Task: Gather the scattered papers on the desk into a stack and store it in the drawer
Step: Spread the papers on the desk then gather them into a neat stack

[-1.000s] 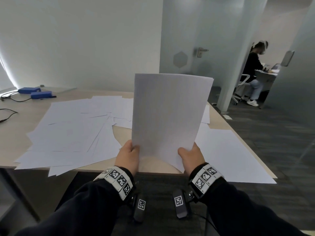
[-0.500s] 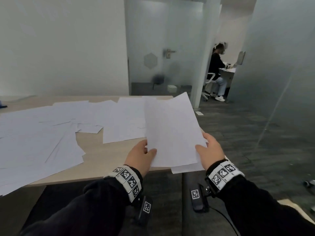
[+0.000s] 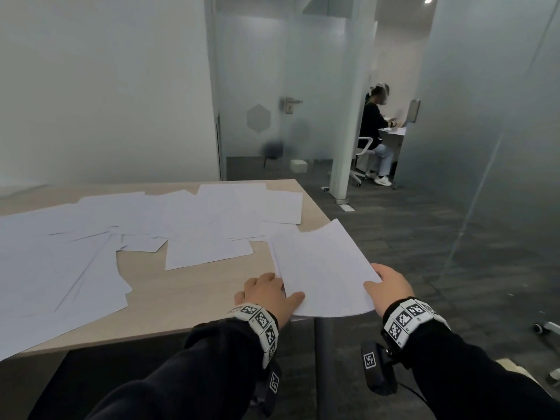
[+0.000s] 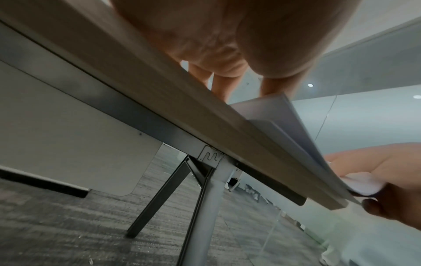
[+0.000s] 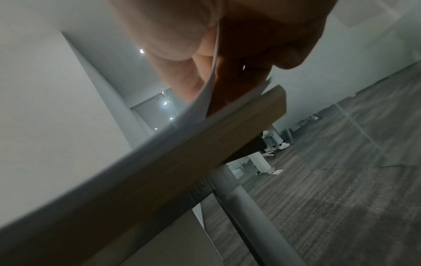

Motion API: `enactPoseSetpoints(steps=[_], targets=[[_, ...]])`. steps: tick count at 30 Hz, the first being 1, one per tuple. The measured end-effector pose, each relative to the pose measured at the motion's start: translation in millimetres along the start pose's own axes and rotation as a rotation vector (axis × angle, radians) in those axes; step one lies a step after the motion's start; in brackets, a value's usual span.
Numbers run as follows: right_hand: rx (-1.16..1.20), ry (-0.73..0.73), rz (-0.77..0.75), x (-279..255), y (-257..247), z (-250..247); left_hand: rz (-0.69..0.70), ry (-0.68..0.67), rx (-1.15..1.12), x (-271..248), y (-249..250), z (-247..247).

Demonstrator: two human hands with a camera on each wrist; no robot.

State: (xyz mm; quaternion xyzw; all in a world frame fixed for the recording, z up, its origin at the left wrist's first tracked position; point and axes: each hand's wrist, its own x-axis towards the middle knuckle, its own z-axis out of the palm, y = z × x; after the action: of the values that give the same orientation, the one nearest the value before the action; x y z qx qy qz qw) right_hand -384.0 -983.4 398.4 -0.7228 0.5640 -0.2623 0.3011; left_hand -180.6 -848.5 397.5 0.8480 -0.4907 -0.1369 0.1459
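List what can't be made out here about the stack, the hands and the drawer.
- Drawer: in no view.
- Left hand fingertips: head view, hidden behind the stack.
- Right hand fingers: head view, hidden under the stack.
- Sheet count: stack edge blurred in right wrist view.
- Loose papers: cut off by the left edge, head view.

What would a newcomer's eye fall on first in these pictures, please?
Probably the small stack of papers at the desk's near right corner, held by the left hand and right hand. Next, the loose white sheets strewn across the wooden desk, and a seated person beyond the glass partition.
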Motion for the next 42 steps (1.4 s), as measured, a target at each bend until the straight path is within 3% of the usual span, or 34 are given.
enactPoseSetpoints(steps=[5,10,17,24,33,39,42], targets=[[-0.108,0.079,0.065,-10,-5,-3,0.053,-0.017,0.043,-10,-13,-2],[-0.193,0.119,-0.128,-30,-48,6,0.142,0.017,0.135,-29,-52,-15],[-0.050,-0.195,-0.476,-78,-128,97,0.087,0.174,0.132,-60,-140,-54],[-0.182,-0.480,-0.735,-135,-192,197,-0.104,0.272,0.169,-110,-262,-92],[-0.261,-0.602,-0.721,-165,-251,249,-0.302,0.148,0.292,-133,-363,-116],[-0.200,-0.563,-0.608,-166,-261,265,-0.277,0.242,0.310,-147,-388,-119],[-0.044,-0.564,-0.485,-160,-265,272,-0.272,0.293,0.233,-153,-399,-126]])
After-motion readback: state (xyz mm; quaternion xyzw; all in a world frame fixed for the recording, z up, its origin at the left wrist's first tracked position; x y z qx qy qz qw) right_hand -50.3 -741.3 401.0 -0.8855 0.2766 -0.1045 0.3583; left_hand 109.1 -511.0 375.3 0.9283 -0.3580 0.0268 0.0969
